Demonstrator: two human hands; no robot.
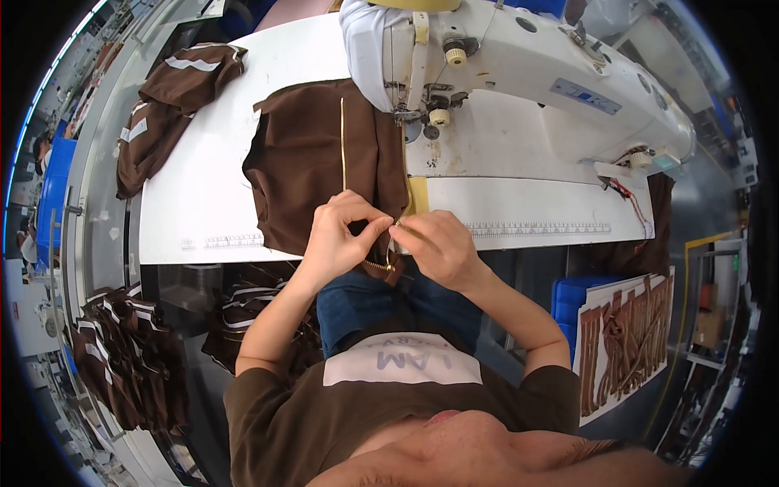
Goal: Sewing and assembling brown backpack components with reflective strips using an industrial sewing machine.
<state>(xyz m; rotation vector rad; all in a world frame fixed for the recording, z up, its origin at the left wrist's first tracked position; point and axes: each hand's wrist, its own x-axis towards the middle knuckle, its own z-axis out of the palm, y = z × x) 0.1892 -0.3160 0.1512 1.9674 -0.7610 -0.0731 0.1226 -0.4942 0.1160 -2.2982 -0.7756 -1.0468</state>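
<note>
My left hand (345,235) and my right hand (441,247) meet at the table's front edge, thumbs and fingertips pinched together. Between them they hold the end of a brown zipper (393,266) with gold teeth, its tail curling below my fingers. The fingertips partly hide the small piece they grip. The zipper runs up along the right side of a brown fabric panel (300,162), which lies flat on the table. A second gold line of teeth (343,142) crosses the middle of that panel.
A white sewing machine (519,61) stands over the panel's right side. Brown garment pieces (182,85) lie at the table's far left. More brown pieces (130,357) hang lower left. At right, brown zippers (625,341) hang over a white board beside a blue bin (565,304).
</note>
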